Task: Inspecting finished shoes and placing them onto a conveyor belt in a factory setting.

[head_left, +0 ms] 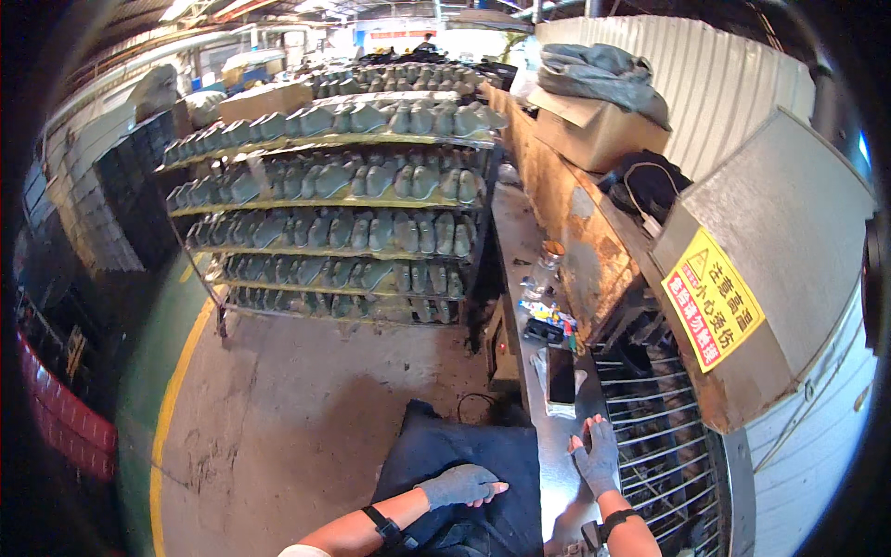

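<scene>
Both hands wear grey fingerless knit gloves and neither holds anything. The left hand [461, 485] lies flat, fingers together, on a dark blue cloth-covered lap [473, 464], while the right hand [594, 457] rests palm down with fingers slightly spread on the narrow grey metal tabletop [520, 241], touching its near edge just beside the wire-rod conveyor [654, 418] of a rusty metal oven-like machine [770, 269]. Judging by this, no piece is in hand and nothing lies on the wire rods near the hands, so the work looks paused or between pieces. Nearest the right hand is a flat black smartphone [561, 373] lying screen up on the tabletop, just ahead of the fingertips and not touched; beyond it sit small bottles and tins [543, 278]. Across the concrete floor stands a tiered metal rack [325, 200] filled with rows of grey-green shoe lasts, well apart from both hands.
</scene>
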`<action>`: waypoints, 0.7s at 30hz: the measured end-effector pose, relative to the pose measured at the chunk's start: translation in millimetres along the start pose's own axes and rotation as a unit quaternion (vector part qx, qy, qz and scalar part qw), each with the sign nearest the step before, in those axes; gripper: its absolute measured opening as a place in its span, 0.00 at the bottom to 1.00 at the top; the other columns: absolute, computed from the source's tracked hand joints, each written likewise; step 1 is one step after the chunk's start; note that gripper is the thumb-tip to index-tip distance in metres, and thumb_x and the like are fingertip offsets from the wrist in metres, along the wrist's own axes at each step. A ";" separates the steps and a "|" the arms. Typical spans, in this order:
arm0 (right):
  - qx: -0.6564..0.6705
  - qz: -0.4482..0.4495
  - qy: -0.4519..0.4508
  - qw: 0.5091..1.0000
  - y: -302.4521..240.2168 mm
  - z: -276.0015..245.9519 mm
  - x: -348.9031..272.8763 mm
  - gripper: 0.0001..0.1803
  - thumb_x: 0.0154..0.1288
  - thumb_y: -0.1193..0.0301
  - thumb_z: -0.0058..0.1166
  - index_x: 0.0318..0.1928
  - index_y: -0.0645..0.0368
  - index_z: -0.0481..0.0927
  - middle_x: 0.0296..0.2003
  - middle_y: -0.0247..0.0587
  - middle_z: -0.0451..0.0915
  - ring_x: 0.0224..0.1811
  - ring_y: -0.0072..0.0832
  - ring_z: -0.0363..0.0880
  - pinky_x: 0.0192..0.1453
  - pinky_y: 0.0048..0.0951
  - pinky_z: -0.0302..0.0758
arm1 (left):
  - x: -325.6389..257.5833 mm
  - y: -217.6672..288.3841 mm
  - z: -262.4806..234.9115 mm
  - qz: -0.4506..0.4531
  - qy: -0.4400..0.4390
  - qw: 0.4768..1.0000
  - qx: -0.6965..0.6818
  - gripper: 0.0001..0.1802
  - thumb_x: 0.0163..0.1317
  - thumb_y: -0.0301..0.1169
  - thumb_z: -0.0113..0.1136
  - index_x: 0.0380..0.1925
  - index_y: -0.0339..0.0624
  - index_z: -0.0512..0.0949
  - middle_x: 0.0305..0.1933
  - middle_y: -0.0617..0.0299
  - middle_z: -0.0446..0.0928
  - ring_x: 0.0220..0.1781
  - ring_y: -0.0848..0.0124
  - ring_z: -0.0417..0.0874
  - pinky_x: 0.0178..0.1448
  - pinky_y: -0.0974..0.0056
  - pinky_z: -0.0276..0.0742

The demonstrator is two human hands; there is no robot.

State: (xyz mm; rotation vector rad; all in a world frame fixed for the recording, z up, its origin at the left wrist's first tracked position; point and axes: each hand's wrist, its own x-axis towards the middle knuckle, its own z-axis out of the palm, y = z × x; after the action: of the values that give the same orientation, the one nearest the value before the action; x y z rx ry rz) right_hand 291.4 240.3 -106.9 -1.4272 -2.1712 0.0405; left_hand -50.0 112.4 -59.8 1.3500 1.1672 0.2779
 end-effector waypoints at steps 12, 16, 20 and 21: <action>0.003 0.014 0.006 1.000 -8.1 1.8 -11.1 0.35 0.69 0.59 0.65 0.70 0.67 0.76 0.73 0.66 0.72 0.78 0.62 0.66 0.83 0.56 0.62 | 1.1 -18.2 3.7 0.079 -0.009 0.997 -0.022 0.32 0.80 0.59 0.52 0.28 0.42 0.81 0.22 0.64 0.79 0.23 0.72 0.78 0.32 0.64 0.76; 0.011 0.033 0.008 0.999 -15.7 1.0 -15.7 0.35 0.69 0.57 0.65 0.68 0.68 0.77 0.72 0.67 0.72 0.77 0.63 0.67 0.83 0.55 0.62 | 6.1 -29.7 10.1 0.068 -0.013 0.997 -0.014 0.33 0.80 0.60 0.51 0.30 0.41 0.82 0.22 0.64 0.79 0.23 0.71 0.79 0.32 0.63 0.77; 0.021 0.038 -0.006 0.999 -26.4 -10.3 -10.6 0.34 0.71 0.55 0.63 0.66 0.70 0.78 0.71 0.68 0.73 0.77 0.62 0.68 0.83 0.53 0.61 | -42.0 16.2 7.8 0.076 0.053 0.994 -0.051 0.27 0.78 0.50 0.60 0.24 0.43 0.83 0.22 0.62 0.81 0.26 0.71 0.83 0.35 0.63 0.80; 0.019 0.050 -0.027 0.998 -32.7 -18.6 -13.2 0.35 0.71 0.54 0.62 0.66 0.70 0.78 0.71 0.68 0.73 0.77 0.61 0.68 0.84 0.52 0.60 | -42.8 16.3 11.0 0.076 0.053 0.994 -0.055 0.28 0.78 0.51 0.59 0.24 0.44 0.83 0.23 0.63 0.81 0.26 0.71 0.82 0.35 0.64 0.80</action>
State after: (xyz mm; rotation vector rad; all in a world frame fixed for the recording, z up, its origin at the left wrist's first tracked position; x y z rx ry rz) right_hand 276.0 209.7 -86.4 -1.5275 -2.1298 0.1585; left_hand -53.8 78.5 -27.4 1.3406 1.1210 0.5208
